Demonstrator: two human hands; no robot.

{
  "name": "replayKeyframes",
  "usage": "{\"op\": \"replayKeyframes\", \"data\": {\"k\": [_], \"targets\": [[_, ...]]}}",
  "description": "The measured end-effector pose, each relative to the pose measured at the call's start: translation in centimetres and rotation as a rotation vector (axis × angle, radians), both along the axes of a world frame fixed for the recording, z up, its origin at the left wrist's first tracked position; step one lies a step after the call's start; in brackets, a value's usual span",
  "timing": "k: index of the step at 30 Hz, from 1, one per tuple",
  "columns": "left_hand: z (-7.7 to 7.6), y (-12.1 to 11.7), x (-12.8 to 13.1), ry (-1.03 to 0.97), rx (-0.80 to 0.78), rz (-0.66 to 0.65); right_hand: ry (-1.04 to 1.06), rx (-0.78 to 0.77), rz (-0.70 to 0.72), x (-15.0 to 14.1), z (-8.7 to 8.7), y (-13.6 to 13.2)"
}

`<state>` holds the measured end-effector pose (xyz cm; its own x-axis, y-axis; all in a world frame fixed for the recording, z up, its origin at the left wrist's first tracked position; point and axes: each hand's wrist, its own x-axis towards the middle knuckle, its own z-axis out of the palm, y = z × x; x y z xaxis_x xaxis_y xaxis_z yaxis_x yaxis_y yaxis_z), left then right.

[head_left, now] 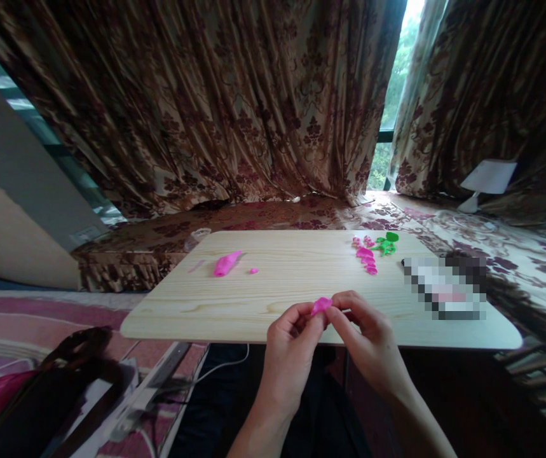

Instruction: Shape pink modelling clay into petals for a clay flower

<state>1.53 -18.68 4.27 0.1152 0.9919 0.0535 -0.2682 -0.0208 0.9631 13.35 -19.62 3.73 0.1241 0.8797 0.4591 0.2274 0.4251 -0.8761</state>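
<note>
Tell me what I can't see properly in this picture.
Thing in squares: head view, blurred into blocks.
Pinched ends of the held pink piece: head view, covered by the left hand and right hand.
Bag: head view, cut off at bottom left.

Head view: above, behind left hand (289, 343) and right hand (372, 334), facing forward-down
Table (234, 308): near, mostly beyond grip
Curtain (253, 108): farther beyond grip
</note>
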Motion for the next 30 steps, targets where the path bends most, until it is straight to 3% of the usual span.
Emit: {"op": "replayKeyframes", "data": {"k": [8,14,27,30], "targets": [[-0.35,0.33,-0.31,0.056,0.049,0.04,-0.091,0.036,0.015,0.39,0.33,0.09],[-0.33,0.34,-0.09,0.033,0.026,0.057,0.01,0.022,-0.04,0.57,0.09,0.24],[-0.16,0.31,-0.01,0.041,0.035,0.031,-0.003,0.031,0.0,0.49,0.3,0.55],[-0.27,0.41,0.02,0.038,0.016,0.035,0.026,0.029,-0.061,0.47,0.32,0.57]]}}
